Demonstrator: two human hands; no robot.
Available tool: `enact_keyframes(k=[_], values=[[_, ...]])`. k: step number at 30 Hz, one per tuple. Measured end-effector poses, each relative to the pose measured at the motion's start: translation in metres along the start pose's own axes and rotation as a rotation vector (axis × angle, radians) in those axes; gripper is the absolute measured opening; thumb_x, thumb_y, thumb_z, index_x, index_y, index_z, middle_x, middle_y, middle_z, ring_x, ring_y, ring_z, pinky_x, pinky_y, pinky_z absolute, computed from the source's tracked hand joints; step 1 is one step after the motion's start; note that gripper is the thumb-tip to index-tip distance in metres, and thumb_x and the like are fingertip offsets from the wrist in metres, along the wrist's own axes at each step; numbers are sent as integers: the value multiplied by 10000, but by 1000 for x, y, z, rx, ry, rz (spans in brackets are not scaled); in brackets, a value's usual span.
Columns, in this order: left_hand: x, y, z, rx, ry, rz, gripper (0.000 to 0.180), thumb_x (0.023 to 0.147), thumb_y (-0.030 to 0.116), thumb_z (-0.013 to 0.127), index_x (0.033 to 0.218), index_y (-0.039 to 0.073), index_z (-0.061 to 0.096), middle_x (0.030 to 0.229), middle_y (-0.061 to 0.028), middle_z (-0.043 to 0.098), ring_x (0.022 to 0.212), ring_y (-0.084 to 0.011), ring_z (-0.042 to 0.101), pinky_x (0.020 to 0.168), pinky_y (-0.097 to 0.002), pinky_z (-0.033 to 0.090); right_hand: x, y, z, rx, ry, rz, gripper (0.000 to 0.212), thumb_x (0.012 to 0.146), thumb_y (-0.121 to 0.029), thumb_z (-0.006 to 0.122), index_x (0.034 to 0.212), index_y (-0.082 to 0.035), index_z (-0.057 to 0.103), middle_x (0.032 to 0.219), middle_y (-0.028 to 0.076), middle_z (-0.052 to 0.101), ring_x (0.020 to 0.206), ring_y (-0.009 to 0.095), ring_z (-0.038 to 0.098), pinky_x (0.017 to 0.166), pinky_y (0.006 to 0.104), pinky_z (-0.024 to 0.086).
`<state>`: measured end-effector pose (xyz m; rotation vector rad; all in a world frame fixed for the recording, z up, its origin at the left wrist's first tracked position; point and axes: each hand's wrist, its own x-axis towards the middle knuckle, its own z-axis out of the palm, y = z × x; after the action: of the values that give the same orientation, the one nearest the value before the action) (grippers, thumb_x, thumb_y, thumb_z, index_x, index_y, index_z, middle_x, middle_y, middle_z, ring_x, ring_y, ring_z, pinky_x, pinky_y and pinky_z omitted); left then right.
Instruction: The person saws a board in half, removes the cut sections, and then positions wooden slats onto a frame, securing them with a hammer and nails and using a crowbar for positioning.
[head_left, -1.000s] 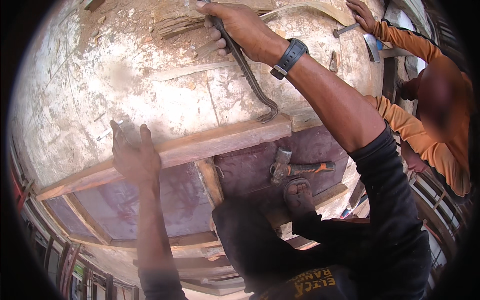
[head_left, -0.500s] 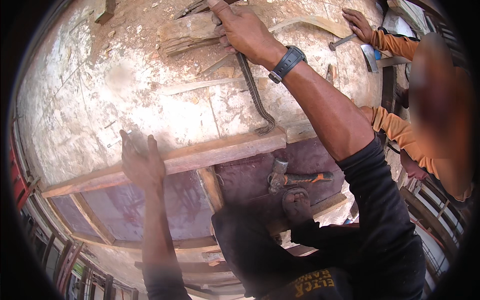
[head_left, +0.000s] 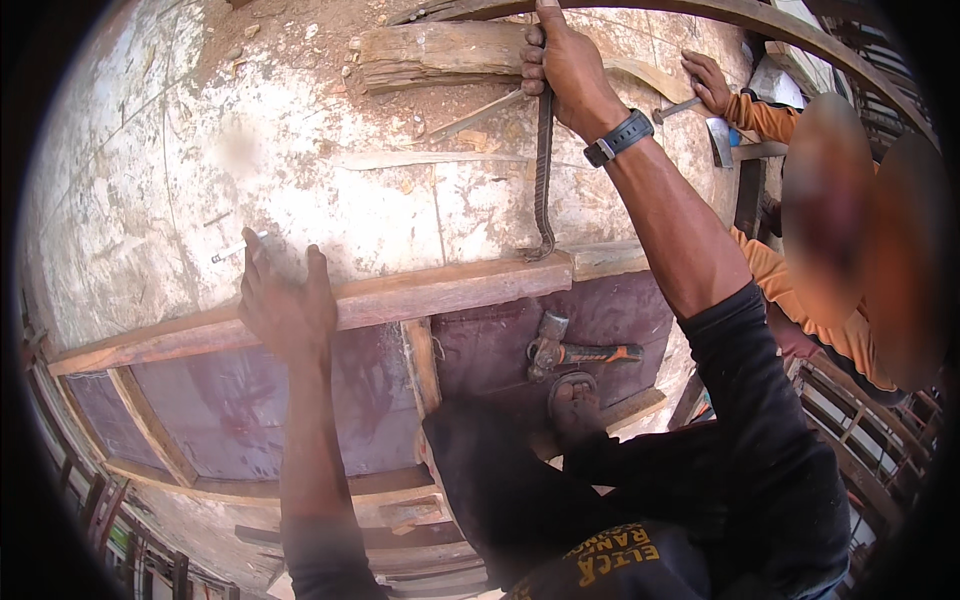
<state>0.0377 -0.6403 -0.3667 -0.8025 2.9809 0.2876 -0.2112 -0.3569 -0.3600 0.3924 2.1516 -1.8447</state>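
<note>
My right hand [head_left: 572, 70], with a dark watch on its wrist, is wrapped round the top of a ribbed steel pry bar [head_left: 544, 165]. The bar's bent lower end meets the far edge of a wooden beam [head_left: 450, 292], part of a frame backed with dark reddish panel [head_left: 270, 410]. My left hand [head_left: 288, 305] lies over the same beam farther left, a white cigarette [head_left: 238, 247] pinched between its fingers. A hammer [head_left: 580, 354] with a black and orange handle rests on the panel beside my foot [head_left: 575, 405].
Beyond my right hand lies a rough timber block [head_left: 440, 55]. At the right, a co-worker in orange sleeves has a hand [head_left: 708, 82] by a metal rod with a flat head [head_left: 675, 110]. Wood splinters [head_left: 480, 140] and dirt litter the pale floor [head_left: 330, 215].
My right hand has swung right, bringing the pry bar from a slant to nearly upright, its hooked end still at the beam. The left hand keeps its place on the wood. The view has shifted slightly.
</note>
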Motion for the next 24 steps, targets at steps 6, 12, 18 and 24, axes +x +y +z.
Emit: enact_keyframes(k=[6,12,18,24], values=[[0,-4,-1,-9,26,-7,766,891,396,688,1504,-7,468,1450,-217,576,1263,-400,579,1084,-495,426,-12,-17,70,123,-182,-71,532,1066,-606,397,838,-137,500,673,-29,441,565,99,417,496,287,327],[0,0,-1,-33,-2,-34,833,874,381,716,1556,22,399,1441,-207,575,1297,-387,543,1087,-504,400,-17,-37,96,438,-320,-20,613,1049,-665,347,687,-174,396,580,-37,379,481,97,345,438,264,267],[0,-4,5,20,25,-24,825,864,366,728,1547,24,417,1412,-197,603,1260,-377,569,1049,-495,432,-28,-39,38,732,-639,110,747,979,-800,270,605,-164,389,507,-27,312,414,143,337,384,292,285],[1,-1,6,4,44,-18,806,854,366,728,1526,19,450,1403,-192,611,1262,-377,576,1051,-493,432,-23,-7,-53,1005,-841,9,774,959,-818,283,687,-117,469,614,14,408,552,180,424,466,339,368]])
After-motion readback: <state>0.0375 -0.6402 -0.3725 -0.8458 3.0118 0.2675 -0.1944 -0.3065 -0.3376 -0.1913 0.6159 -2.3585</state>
